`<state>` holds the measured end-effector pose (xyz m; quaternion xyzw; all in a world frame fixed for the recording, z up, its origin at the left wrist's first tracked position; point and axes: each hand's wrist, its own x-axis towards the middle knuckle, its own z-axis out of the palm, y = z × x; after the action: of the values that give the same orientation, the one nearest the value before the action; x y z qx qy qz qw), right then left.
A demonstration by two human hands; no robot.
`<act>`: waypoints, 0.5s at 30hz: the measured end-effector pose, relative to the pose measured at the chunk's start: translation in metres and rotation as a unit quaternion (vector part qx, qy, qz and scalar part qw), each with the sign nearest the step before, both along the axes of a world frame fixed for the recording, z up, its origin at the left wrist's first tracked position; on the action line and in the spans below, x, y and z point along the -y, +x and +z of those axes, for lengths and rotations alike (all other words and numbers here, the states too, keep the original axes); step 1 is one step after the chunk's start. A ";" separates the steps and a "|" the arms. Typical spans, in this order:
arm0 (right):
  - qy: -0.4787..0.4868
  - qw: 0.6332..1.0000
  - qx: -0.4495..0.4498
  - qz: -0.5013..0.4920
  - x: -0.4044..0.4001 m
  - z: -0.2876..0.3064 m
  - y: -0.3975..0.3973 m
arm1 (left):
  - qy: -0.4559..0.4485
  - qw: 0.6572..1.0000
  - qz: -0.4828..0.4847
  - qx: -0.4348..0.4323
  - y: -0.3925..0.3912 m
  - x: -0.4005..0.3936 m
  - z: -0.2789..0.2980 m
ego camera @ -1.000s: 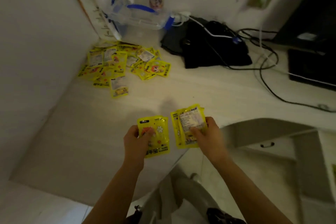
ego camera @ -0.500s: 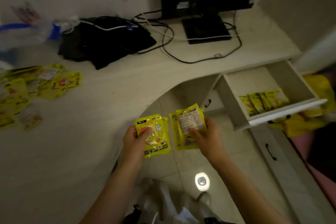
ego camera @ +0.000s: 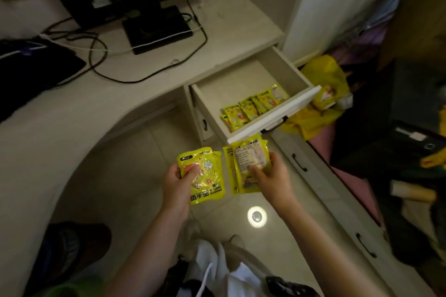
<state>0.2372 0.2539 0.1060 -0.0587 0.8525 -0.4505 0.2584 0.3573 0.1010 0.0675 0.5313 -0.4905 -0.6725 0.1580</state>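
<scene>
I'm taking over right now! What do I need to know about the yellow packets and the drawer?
Left hand: grips one yellow hand-warmer packet, printed front up.
Right hand: grips a small stack of packets, label side up.
Where: both are held above the floor, just in front of the open drawer.
Done: a row of packets already stands along the drawer's front.
Left: the held packets probably go in next to that row; bare drawer bottom shows behind it.

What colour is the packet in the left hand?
The packet is yellow with a white flower; head view.
</scene>
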 end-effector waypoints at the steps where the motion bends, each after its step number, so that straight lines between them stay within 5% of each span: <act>1: -0.001 1.000 0.003 -0.010 -0.007 0.000 -0.010 | -0.001 1.000 -0.004 0.000 -0.012 -0.005 0.000; 15: 0.010 0.997 0.050 -0.066 -0.015 -0.005 -0.156 | 0.006 0.997 -0.069 0.012 -0.177 0.002 -0.012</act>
<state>0.0807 0.2687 0.1008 0.0225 0.8452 -0.4602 0.2707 0.1803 0.0991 0.0560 0.5050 -0.5236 -0.6786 0.1016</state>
